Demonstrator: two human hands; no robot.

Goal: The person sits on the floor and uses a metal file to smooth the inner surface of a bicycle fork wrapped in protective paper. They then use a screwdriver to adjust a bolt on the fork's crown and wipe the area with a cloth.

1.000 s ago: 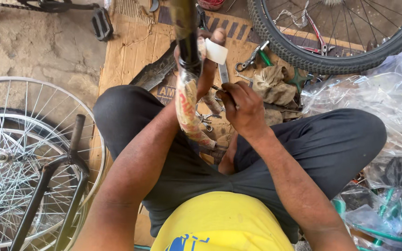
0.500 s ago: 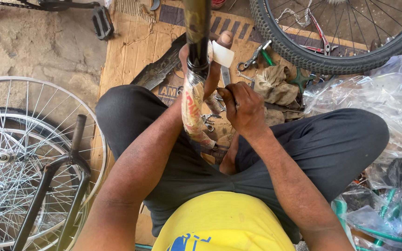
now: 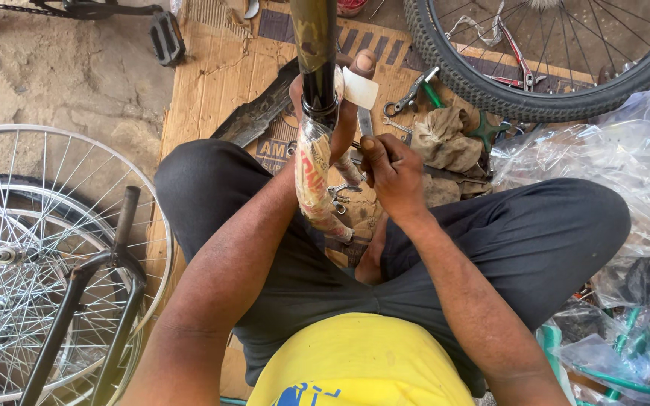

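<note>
I sit cross-legged on flattened cardboard [image 3: 212,83]. A dark olive bicycle frame tube [image 3: 316,45] stands upright between my knees, its lower part wrapped in printed paper [image 3: 316,188]. My left hand [image 3: 340,98] is shut around the tube at the top of the wrapping, one finger bound with white tape. My right hand [image 3: 389,169] is closed on a thin metal tool [image 3: 365,124] whose tip rests against the tube just beside the left hand.
Spoked wheel rims [image 3: 31,256] and a black fork [image 3: 92,301] lie at left. A tyred wheel [image 3: 551,68] stands at the top right. Pliers [image 3: 415,90], wrenches and a dirty rag [image 3: 449,135] lie on the cardboard. Clear plastic bags [image 3: 633,173] pile at right.
The tube and both hands sit slightly further right in view than before. My right hand has shifted a little along the tube with its tool.
</note>
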